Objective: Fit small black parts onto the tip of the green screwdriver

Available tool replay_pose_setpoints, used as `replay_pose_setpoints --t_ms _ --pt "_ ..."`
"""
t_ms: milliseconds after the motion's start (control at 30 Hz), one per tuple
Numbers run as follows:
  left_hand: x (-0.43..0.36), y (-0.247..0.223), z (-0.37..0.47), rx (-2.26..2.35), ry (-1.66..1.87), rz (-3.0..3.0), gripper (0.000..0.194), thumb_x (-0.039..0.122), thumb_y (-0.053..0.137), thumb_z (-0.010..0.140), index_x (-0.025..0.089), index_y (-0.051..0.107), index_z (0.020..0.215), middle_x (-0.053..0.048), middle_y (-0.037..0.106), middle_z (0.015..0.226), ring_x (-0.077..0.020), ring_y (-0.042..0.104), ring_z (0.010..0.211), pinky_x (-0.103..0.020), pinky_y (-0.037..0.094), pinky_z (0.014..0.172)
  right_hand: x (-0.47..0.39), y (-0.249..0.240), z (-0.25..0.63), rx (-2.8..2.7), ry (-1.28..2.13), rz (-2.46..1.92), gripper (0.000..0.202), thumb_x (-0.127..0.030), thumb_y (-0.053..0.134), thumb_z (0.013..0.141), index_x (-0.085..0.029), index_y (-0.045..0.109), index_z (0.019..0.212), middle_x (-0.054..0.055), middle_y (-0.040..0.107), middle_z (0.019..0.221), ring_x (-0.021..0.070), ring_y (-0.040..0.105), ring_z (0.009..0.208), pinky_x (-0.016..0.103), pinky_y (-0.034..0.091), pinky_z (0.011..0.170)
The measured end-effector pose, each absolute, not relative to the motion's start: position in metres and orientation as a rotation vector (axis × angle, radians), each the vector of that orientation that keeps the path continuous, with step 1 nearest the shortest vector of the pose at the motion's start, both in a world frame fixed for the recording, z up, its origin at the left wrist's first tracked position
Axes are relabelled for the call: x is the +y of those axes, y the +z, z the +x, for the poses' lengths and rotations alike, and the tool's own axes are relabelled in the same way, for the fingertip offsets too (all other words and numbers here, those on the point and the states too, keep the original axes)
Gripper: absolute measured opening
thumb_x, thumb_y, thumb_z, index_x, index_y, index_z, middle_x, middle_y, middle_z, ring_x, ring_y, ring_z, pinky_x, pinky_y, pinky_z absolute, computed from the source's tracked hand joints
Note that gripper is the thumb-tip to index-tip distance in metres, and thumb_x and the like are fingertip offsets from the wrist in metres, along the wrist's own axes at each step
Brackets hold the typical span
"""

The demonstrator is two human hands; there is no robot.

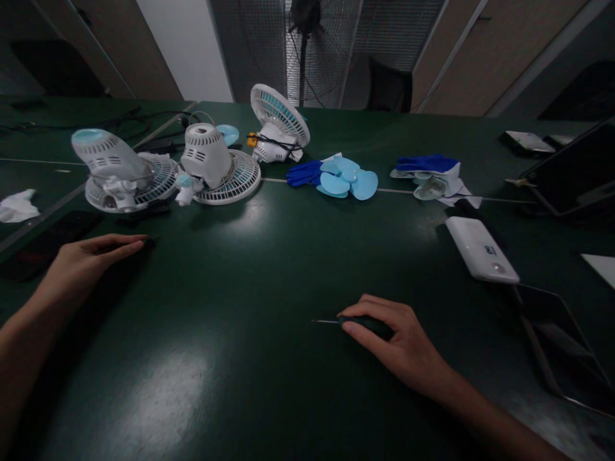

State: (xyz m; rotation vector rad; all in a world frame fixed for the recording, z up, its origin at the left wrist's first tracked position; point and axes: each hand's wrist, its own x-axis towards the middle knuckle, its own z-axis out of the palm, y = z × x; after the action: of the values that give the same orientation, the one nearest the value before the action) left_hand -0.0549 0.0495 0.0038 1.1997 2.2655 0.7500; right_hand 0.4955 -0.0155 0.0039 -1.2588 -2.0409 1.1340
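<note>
My right hand (389,333) is closed around the dark handle of a small screwdriver (327,321). Its thin shaft points left, just over the green table (250,282). Off to the left, my left hand (100,250) has thumb and fingers pinched together. A small dark thing shows at those fingertips, too unclear to name. Just beyond that hand stand two white desk fans lying face down: one fan (115,163) at the far left and another fan (206,157) beside it.
A third fan (278,125) leans at the back. Blue fan blades (348,178) touch a blue glove (305,173). More gloves (427,169) lie farther right. A white power bank (483,250), a dark phone (562,339) and a black screen (576,169) occupy the right side.
</note>
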Motion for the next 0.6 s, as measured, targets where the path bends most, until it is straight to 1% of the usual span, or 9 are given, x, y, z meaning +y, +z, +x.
replay_pose_setpoints --t_ms 100,167,267,367,500,600 --pt "0.049 0.006 -0.050 2.246 0.776 1.184 0.066 0.056 0.083 0.067 0.020 0.076 0.121 -0.013 0.070 0.132 -0.0385 0.063 0.123 -0.054 0.040 0.114 -0.015 0.003 0.496 -2.035 1.149 -1.257 0.017 -0.032 0.064 0.101 -0.024 0.077 0.109 0.004 0.073 0.095 0.0189 0.070 0.083 0.030 0.052 0.069" --pt "0.048 0.007 -0.047 2.238 0.791 1.210 0.065 0.056 0.083 0.067 0.019 0.076 0.120 -0.013 0.071 0.131 -0.0380 0.063 0.124 -0.053 0.039 0.115 -0.015 0.002 0.496 -2.030 1.155 -1.253 0.017 -0.032 0.064 0.101 -0.024 0.077 0.109 0.003 0.073 0.094 0.0190 0.069 0.083 0.031 0.053 0.071" --pt "0.048 0.009 -0.043 2.271 0.785 1.234 0.060 0.054 0.082 0.067 0.021 0.077 0.117 -0.009 0.073 0.127 -0.0361 0.063 0.123 -0.048 0.041 0.115 -0.016 0.002 0.496 -2.031 1.153 -1.249 0.017 -0.032 0.064 0.101 -0.024 0.077 0.109 0.003 0.073 0.093 0.0189 0.069 0.082 0.031 0.052 0.071" --pt "0.050 0.009 -0.039 2.268 0.835 1.151 0.054 0.048 0.082 0.066 0.021 0.078 0.113 -0.007 0.075 0.124 -0.0339 0.064 0.123 -0.044 0.044 0.111 -0.016 0.002 0.496 -2.035 1.157 -1.242 0.017 -0.031 0.063 0.101 -0.024 0.077 0.109 0.004 0.073 0.094 0.0188 0.069 0.082 0.030 0.051 0.069" --pt "0.053 0.012 -0.032 2.215 0.920 1.074 0.049 0.041 0.081 0.067 0.017 0.077 0.110 -0.008 0.075 0.124 -0.0315 0.064 0.121 -0.042 0.045 0.110 -0.016 0.003 0.496 -2.028 1.164 -1.245 0.017 -0.031 0.064 0.102 -0.025 0.077 0.109 0.004 0.073 0.096 0.0188 0.069 0.084 0.029 0.051 0.069" --pt "0.051 0.017 -0.029 2.226 0.843 1.180 0.050 0.043 0.078 0.072 0.014 0.076 0.113 -0.009 0.074 0.126 -0.0318 0.064 0.122 -0.042 0.045 0.109 -0.017 0.002 0.497 -2.024 1.162 -1.242 0.016 -0.032 0.064 0.102 -0.025 0.077 0.109 0.003 0.072 0.096 0.0184 0.068 0.084 0.029 0.051 0.070"
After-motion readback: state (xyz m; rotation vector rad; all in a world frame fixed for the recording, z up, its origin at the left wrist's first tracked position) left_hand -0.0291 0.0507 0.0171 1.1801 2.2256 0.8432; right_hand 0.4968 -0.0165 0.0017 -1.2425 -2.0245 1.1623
